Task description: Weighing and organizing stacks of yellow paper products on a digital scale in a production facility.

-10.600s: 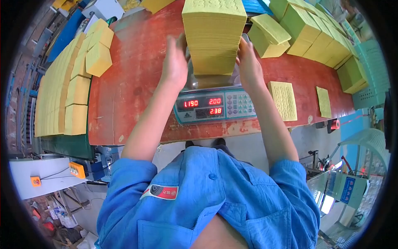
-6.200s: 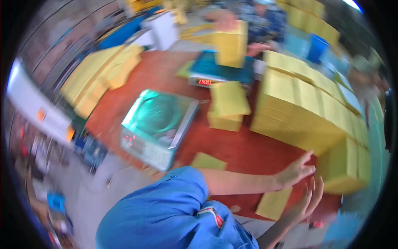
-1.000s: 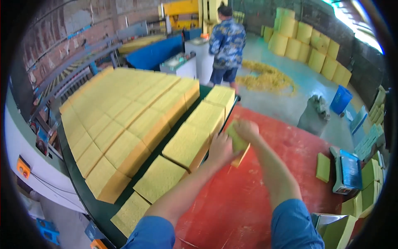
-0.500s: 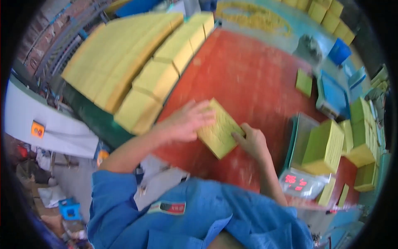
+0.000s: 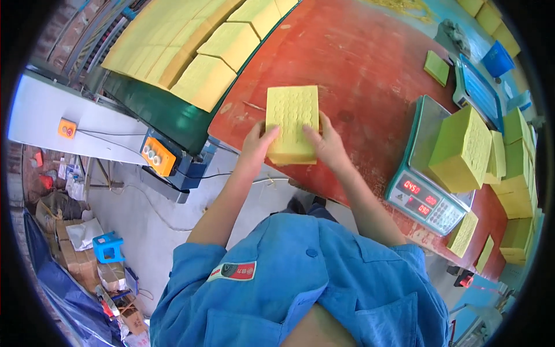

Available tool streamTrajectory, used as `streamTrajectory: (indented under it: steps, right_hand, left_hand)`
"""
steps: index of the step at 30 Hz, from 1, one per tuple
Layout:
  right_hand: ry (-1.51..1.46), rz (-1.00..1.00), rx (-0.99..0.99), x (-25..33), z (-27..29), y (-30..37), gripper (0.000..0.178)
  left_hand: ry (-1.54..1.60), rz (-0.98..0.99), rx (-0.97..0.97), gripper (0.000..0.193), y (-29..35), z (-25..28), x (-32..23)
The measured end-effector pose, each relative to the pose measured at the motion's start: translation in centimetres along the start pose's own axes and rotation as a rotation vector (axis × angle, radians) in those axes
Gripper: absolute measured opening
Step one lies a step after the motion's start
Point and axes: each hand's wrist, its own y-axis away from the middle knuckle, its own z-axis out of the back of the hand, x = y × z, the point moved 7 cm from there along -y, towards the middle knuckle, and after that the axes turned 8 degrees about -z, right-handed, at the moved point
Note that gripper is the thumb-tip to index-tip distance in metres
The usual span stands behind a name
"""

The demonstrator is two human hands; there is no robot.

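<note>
Two hands (image 5: 254,147) (image 5: 329,144) round one block (image 5: 292,121), perhaps stacked

We count two hands (image 5: 257,146), one yellow stack (image 5: 292,110) between them, two scales (image 5: 415,201), one counter (image 5: 347,87), two orange switch boxes (image 5: 158,156), one blue stool (image 5: 108,248), one blue bucket (image 5: 498,59).

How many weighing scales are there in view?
2. The nearer scale bears a yellow stack, right of the person's right hand; the blue-topped scale sits beyond it, near the edge of the red table. More may be hidden.
</note>
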Motion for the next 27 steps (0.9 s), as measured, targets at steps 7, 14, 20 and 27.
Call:
streamTrajectory:
  steps: [7, 14, 20, 27]
  right_hand:
    - [0.055, -0.125, -0.048, -2.7, -1.1, 10.0, 0.083]
    - [0.0, -0.185, -0.114, -2.0, -1.3, 12.0, 0.078]
    - [-0.231, -0.185, -0.137, -6.3, 0.6, 18.4, 0.077]
    - [-0.522, 0.0, -0.2, 0.1, 11.2, 26.4, 0.076]
  left_hand:
    - [0.158, 0.211, 0.003, 0.051, 8.6, 1.5, 4.8]
    - [0.382, 0.13, 0.252, 0.051, 8.1, 0.6, 5.5]
    - [0.45, 0.172, 0.235, 0.052, 12.5, -1.0, 8.6]
    - [0.035, -0.14, 0.585, 0.042, 15.3, -12.3, -2.5]
